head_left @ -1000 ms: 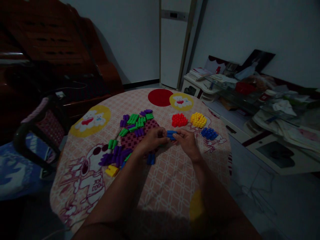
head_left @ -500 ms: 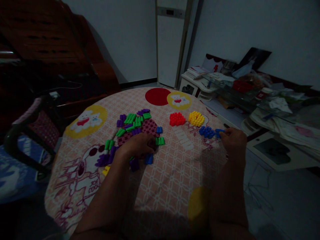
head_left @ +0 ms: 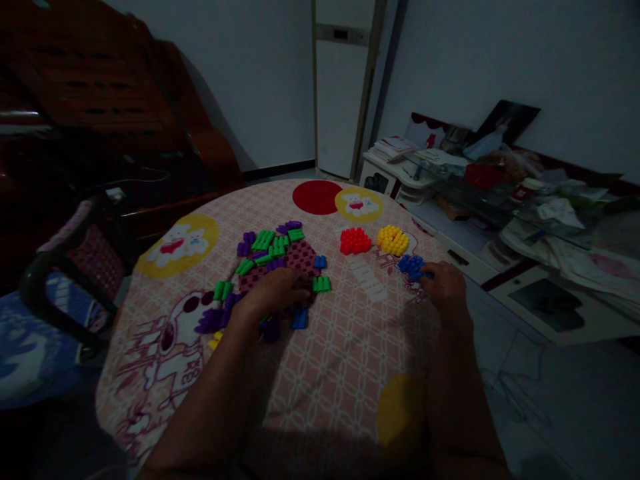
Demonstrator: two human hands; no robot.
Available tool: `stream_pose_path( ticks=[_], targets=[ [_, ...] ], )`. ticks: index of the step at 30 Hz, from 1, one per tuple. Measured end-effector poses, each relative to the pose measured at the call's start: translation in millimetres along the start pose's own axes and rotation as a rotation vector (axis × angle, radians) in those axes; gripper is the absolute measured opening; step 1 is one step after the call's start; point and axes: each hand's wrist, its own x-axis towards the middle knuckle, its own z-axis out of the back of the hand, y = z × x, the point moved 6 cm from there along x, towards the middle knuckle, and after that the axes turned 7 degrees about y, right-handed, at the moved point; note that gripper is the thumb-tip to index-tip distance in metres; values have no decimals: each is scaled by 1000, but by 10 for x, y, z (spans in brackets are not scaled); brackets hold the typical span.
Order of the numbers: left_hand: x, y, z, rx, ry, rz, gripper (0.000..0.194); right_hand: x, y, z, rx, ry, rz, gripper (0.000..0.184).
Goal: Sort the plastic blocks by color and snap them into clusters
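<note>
On the right of the table, my right hand point(head_left: 444, 285) pinches a small blue plastic block at the near end of a blue cluster of blocks point(head_left: 411, 267). Its fingertips hide most of that block. My left hand point(head_left: 283, 291) rests low over a scatter of ribbed blocks, fingers curled, and what they hold, if anything, is hidden. Just right of it lies a green block point(head_left: 321, 285), with a blue block point(head_left: 320, 262) behind and another blue block point(head_left: 299, 319) in front. Several green blocks point(head_left: 264, 240) and purple blocks point(head_left: 215, 319) lie around this hand.
A red cluster of blocks point(head_left: 355, 241) and a yellow cluster of blocks point(head_left: 393, 240) stand beyond the blue one. A patterned cloth point(head_left: 335, 380) covers the round table. At right is a cluttered low cabinet point(head_left: 470, 260); at left, a chair point(head_left: 65, 267).
My right hand has moved left, bringing the blue block from beside the blue cluster up against it. My left hand stays over the scattered blocks. The view has shifted slightly.
</note>
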Motion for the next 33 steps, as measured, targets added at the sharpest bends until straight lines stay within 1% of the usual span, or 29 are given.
stream_pose_path(
  ticks=[4, 6, 9, 13, 17, 20, 22, 24, 26, 28, 30, 31, 33],
  targets=[
    [-44, -38, -20, -70, -19, -33, 23, 22, -27, -58, -63, 22, -38, 21],
    [-70, -53, -17, -74, -31, -43, 21, 18, -46, -61, -70, -2, -61, 21],
    [-120, -30, -9, -49, -45, -15, 22, -6, -85, -37, -41, -39, -103, 18],
    [-190, 22, -46, -12, 23, 12, 31, -63, -81, 73, 28, -105, -135, 13],
    [-209, 10, -125, 30, 103, -22, 37, -100, 86, 204, 171, -169, -95, 12],
    [-203, -63, -181, -50, 155, -101, 33, -111, 358, 214, 299, -143, -4, 16],
    [-209, -117, -200, -114, 176, -154, 29, -142, 623, 162, 370, -72, 93, 18],
    [-217, -155, -216, -164, 178, -188, 24, -213, 937, 68, 443, 44, 199, 19],
    [-210, -186, -243, -231, 160, -229, 21, -329, 1272, -46, 533, 189, 303, 18],
    [-175, -210, -292, -348, 142, -281, 19, -467, 1586, -154, 632, 336, 378, 14],
    [-114, -214, -343, -500, 112, -323, 14, -592, 1835, -252, 734, 467, 404, 12],
    [-79, -208, -363, -580, 88, -336, 12, -639, 1926, -293, 782, 516, 399, 16],
    [-11, -185, -378, -718, 13, -350, 13, -683, 2030, -357, 862, 551, 362, 27]
  ],
)
